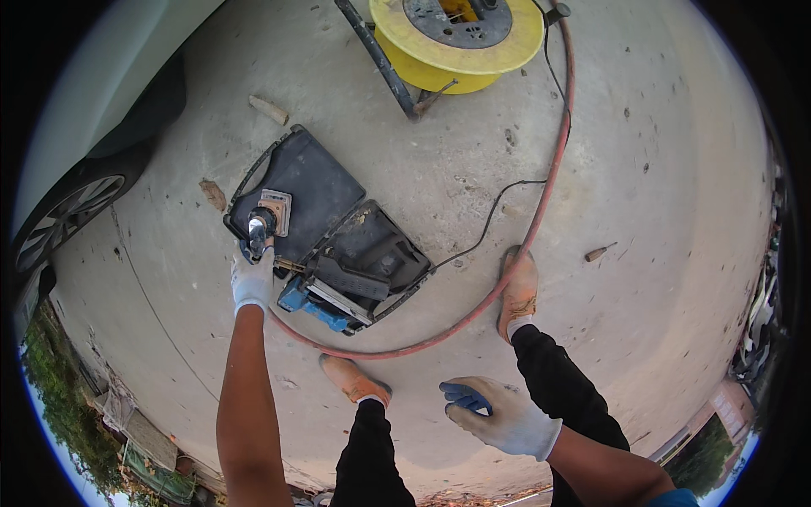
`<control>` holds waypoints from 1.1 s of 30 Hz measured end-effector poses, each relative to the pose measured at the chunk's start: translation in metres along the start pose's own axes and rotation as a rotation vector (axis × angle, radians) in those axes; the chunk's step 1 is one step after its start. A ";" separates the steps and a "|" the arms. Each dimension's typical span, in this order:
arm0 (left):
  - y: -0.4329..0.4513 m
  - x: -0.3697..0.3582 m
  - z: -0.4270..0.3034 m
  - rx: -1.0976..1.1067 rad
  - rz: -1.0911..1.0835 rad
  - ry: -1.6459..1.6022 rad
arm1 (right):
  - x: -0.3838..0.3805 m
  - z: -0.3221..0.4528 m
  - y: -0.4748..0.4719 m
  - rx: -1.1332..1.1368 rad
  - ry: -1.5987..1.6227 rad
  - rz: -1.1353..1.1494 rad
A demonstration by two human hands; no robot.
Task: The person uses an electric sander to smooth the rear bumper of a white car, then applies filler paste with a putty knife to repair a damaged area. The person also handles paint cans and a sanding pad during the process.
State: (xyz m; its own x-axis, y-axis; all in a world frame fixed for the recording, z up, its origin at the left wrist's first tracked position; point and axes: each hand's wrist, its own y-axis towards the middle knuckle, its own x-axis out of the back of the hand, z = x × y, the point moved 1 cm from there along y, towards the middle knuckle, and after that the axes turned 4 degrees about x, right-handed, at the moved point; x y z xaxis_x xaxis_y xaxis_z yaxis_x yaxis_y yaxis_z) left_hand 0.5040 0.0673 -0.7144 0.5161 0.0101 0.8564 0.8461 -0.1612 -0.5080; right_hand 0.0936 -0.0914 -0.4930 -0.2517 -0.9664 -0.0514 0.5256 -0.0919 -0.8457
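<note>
My left hand (pixel 252 279), in a white glove with a blue palm, grips an air sander (pixel 261 229). The sander's square pad (pixel 277 212) is over one half of an opened black plastic tool case (pixel 317 177). A brass hose coupling (pixel 289 265) shows beside that hand, close to the end of a red hose (pixel 405 350). In the case's other half, a blue and black tool (pixel 339 291) with a metal strip lies along the near edge. My right hand (pixel 494 412), gloved alike, hangs above the concrete with its fingers curled, thumb apart, and holds nothing.
A yellow reel (pixel 437 70) on a black metal stand is at the top. The hose curves past my two orange shoes (pixel 518 291), and a thin black cord (pixel 488 222) runs to the case. A car wheel (pixel 66 215) is at left. A wooden-handled tool (pixel 597 253) lies right.
</note>
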 end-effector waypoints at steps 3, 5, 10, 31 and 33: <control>-0.011 -0.005 -0.020 -0.076 0.036 0.003 | -0.003 -0.006 0.000 0.059 -0.056 -0.032; -0.046 -0.004 -0.030 -0.169 0.056 -0.040 | -0.009 -0.013 0.002 0.032 0.028 -0.024; -0.211 0.055 -0.013 -0.128 0.506 -0.068 | -0.016 -0.022 -0.005 -0.063 0.091 -0.013; -0.385 0.402 -0.285 0.167 -0.063 -0.424 | 0.550 -0.051 -0.474 -0.247 0.672 -0.742; -0.312 0.402 -0.310 0.370 -0.339 -0.769 | 0.595 -0.021 -0.473 -0.220 0.564 -0.691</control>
State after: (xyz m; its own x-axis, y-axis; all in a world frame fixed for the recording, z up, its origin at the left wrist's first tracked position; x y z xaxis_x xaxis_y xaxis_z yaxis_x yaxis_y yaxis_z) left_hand 0.4061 -0.1840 -0.1833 0.0665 0.6741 0.7356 0.8886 0.2953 -0.3509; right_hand -0.3220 -0.6176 -0.1353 -0.8422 -0.4476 0.3005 -0.0412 -0.5023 -0.8637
